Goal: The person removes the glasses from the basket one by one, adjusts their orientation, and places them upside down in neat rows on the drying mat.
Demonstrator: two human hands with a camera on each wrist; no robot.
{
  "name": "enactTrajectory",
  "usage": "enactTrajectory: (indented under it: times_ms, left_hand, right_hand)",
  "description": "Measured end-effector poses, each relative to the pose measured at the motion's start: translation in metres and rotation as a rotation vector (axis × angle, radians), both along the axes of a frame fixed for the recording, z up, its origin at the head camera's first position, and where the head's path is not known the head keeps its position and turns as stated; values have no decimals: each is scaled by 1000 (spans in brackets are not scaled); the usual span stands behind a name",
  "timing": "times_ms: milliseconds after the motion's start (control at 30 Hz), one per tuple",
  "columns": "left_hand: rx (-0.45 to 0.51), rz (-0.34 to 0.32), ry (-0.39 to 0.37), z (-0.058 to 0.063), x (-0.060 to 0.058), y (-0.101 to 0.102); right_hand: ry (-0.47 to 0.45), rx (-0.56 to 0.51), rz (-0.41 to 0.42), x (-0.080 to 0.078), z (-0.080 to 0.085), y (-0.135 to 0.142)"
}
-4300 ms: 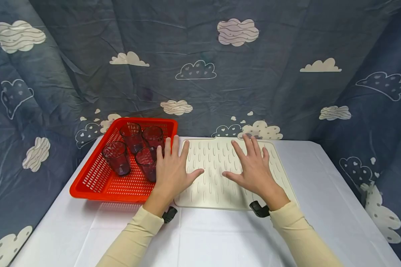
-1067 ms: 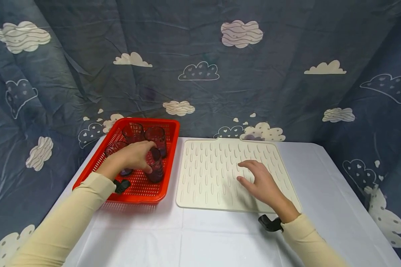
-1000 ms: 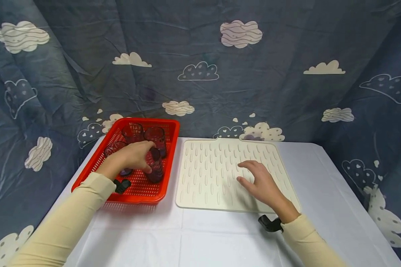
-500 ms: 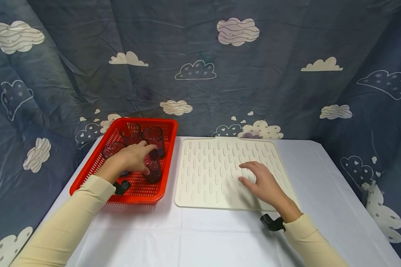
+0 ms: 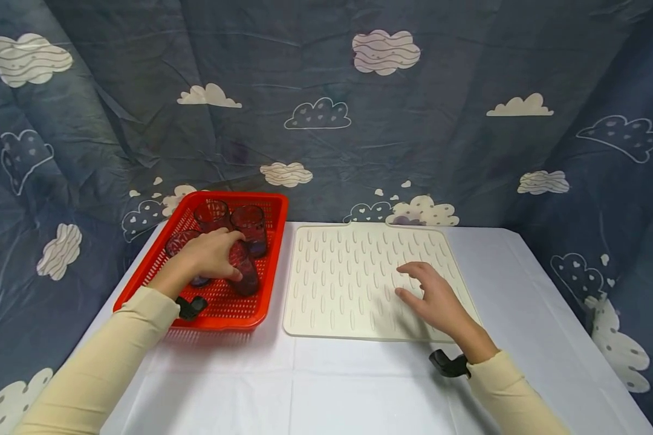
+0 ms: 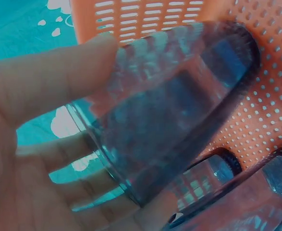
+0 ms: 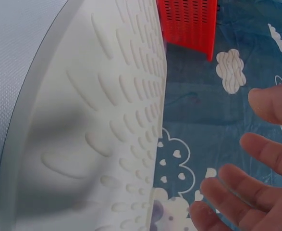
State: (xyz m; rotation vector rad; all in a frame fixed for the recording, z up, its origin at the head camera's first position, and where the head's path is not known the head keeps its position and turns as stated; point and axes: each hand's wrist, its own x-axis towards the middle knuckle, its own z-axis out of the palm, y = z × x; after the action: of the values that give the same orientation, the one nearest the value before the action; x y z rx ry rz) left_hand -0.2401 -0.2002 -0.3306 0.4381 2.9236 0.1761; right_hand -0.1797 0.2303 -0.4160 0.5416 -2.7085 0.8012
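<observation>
In the head view my left hand reaches into the red plastic basket. It grips a dark purple-tinted drinking glass near the rim, and the glass leans over. The left wrist view shows the thumb on one side of that glass and the fingers on the other. Several like glasses share the basket: one back right, one back left, one half hidden behind the hand. Over the right part of a cream draining mat, my right hand is held with nothing in it, fingers loosely bent and thumb apart.
A white cloth covers the table. The mat lies flat to the right of the basket, its surface set with raised oval ridges. Behind everything hangs a dark blue curtain with printed clouds.
From above the mat, my left hand has gone left into the basket and taken hold of a glass. That glass has since tipped. My right hand has drawn slightly right, its fingers less spread.
</observation>
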Motion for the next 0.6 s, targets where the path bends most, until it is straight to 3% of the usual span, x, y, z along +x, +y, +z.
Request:
enactTrajectory:
  times_ms: [300,600]
  left_hand:
    - [122,94,50,8,5,-9]
    - [272,171,88,23,19,-32]
  right_hand:
    - [-37,-44,-28,-1,-1,-2]
    - [-71,-54,-35,-1,-6,-1]
